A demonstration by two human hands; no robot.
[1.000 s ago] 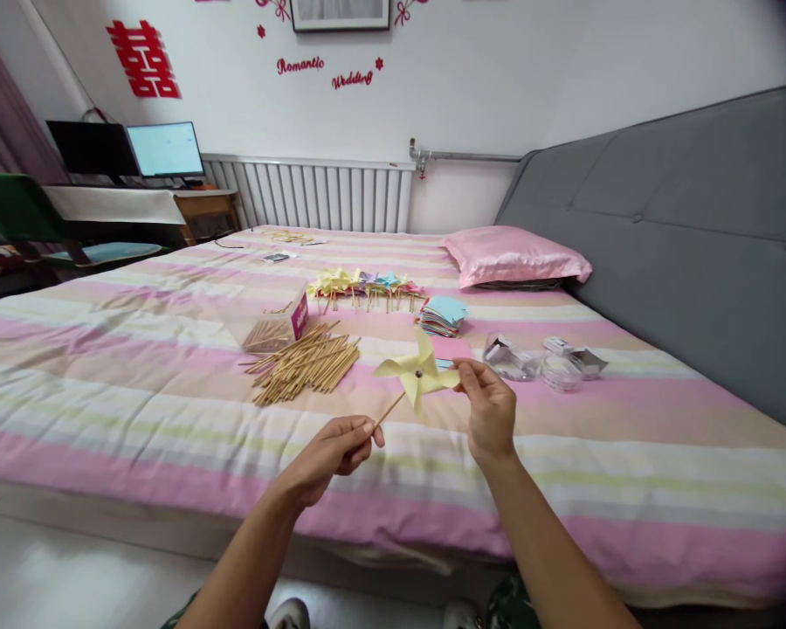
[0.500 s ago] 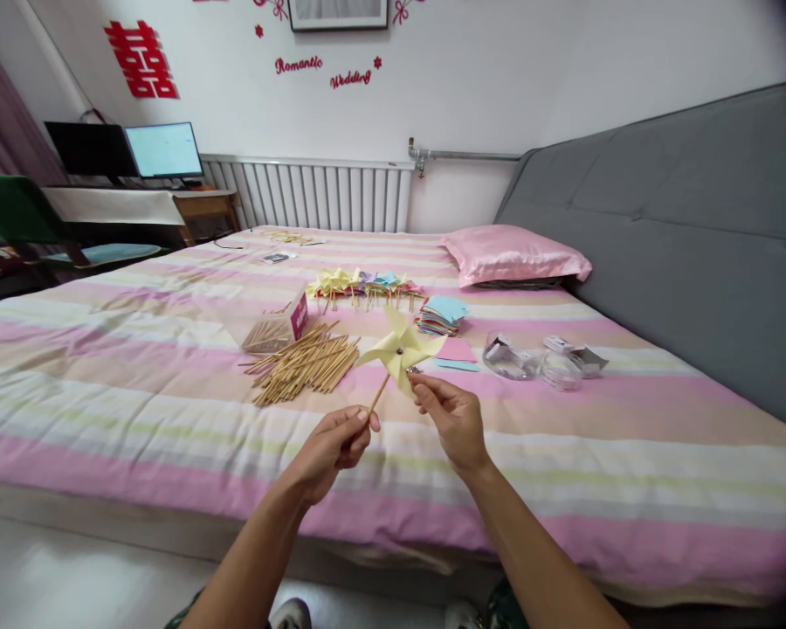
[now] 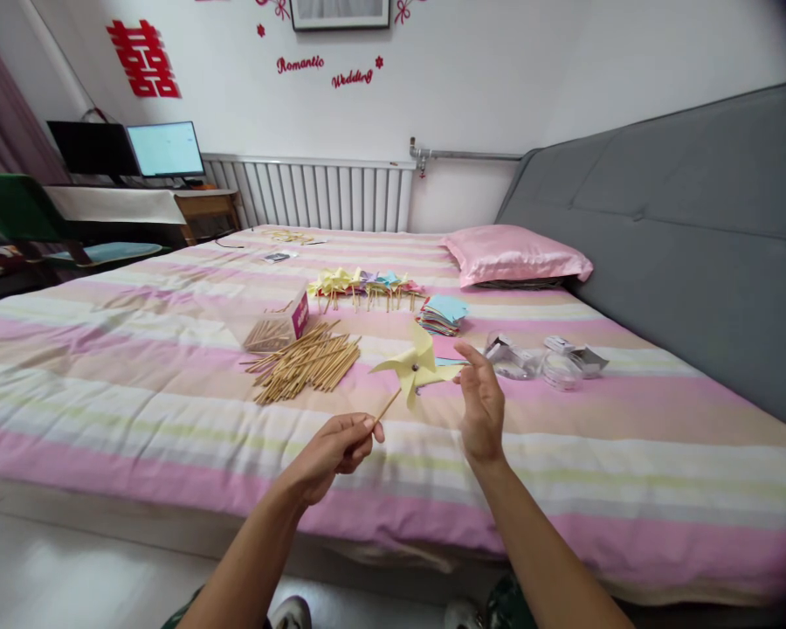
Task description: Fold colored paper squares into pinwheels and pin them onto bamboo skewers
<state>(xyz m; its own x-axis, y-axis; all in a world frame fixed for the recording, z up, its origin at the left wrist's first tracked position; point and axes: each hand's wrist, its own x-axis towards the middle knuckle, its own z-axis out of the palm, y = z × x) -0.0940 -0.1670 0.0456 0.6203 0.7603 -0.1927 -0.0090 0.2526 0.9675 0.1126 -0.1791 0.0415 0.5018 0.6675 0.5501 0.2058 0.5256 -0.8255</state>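
Observation:
A pale yellow paper pinwheel (image 3: 415, 368) on a thin wooden stick is held up over the near part of the bed. My left hand (image 3: 344, 443) pinches the stick low down, fingers closed. At the blade on the right side is my right hand (image 3: 481, 402), its fingers apart and the index finger stretched out. I cannot tell whether a fingertip touches that blade. Left of the pinwheel lies a loose heap of wooden sticks (image 3: 307, 362). Behind it stands a stack of coloured paper pieces (image 3: 444, 314), topped with light blue.
Several finished pinwheels (image 3: 367, 284) lie in a row farther back. A clear box (image 3: 268, 330) of sticks stands behind the heap. Small clear containers (image 3: 561, 369) sit to the right. A pink pillow (image 3: 517, 253) rests by the grey headboard (image 3: 668, 201).
The pinwheel has moved slightly right and its blades have turned. My right hand has let go of the lower blade, shifted right and spread its fingers. My left hand keeps its grip.

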